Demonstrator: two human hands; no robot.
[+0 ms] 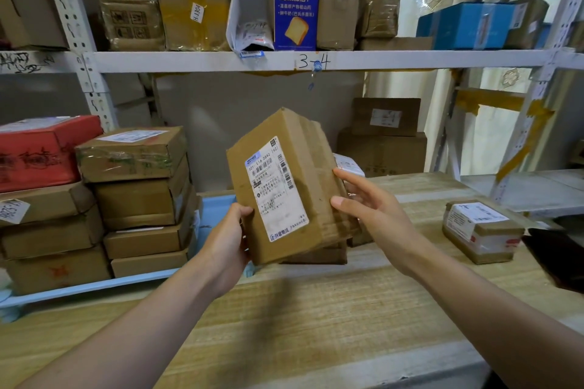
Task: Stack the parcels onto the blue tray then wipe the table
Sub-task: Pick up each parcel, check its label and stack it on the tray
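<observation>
A brown cardboard parcel [284, 186] with a white shipping label is held tilted above the wooden table [316, 309]. My left hand [230, 237] grips its lower left corner. My right hand [366, 208] presses against its right side with straight fingers. At the left, the blue tray [94, 286] carries two stacks of brown parcels [139, 196] and a red box [38, 151]. Another flat parcel [316, 254] lies on the table under the held one. A small taped parcel [480, 230] sits at the right.
Metal shelving [252, 60] behind the table holds many boxes, among them a blue carton [295, 9]. Two brown boxes [382, 142] stand stacked at the table's back. A dark object [553, 256] lies at the right edge.
</observation>
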